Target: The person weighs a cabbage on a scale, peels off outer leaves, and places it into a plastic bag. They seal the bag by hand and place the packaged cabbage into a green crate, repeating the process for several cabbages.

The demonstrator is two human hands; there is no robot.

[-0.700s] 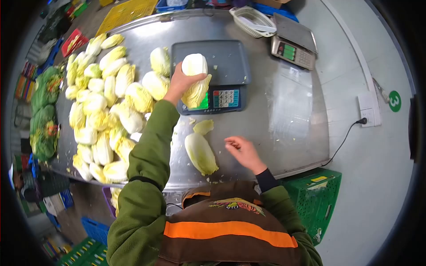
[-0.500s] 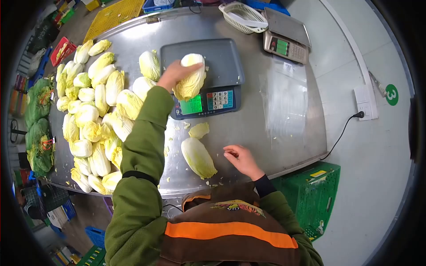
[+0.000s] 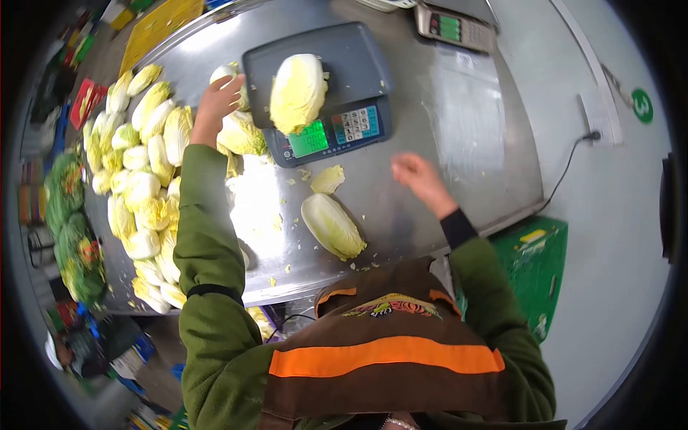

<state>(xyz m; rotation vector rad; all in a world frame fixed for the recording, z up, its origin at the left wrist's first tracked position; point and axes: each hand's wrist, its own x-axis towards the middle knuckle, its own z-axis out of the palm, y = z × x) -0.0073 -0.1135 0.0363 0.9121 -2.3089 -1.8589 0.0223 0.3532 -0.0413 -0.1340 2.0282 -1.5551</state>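
Observation:
A Chinese cabbage (image 3: 298, 92) rests on the tray of the digital scale (image 3: 358, 61), partly over its green-lit display. My left hand (image 3: 217, 107) is off it, to the left of the tray, with fingers extended and nothing in them. Just past those fingers another cabbage (image 3: 223, 72) is partly hidden. Close by the wrist lies one more cabbage (image 3: 244, 134). My right hand (image 3: 423, 184) hovers over the table to the right, holding nothing, its fingers loosely bent and slightly blurred. Between me and the scale lie a single cabbage (image 3: 334, 226) and a loose leaf (image 3: 327, 179).
Many cabbages (image 3: 143, 185) are heaped on the left of the metal table (image 3: 401, 236). A second scale (image 3: 456, 29) stands at the back right. Below the right edge is a green crate (image 3: 534, 265). A black cord (image 3: 566, 172) runs to the wall socket.
My left hand has let go of the cabbage on the scale and moved left toward other cabbages. My right hand has moved up and right, and the camera view has shifted.

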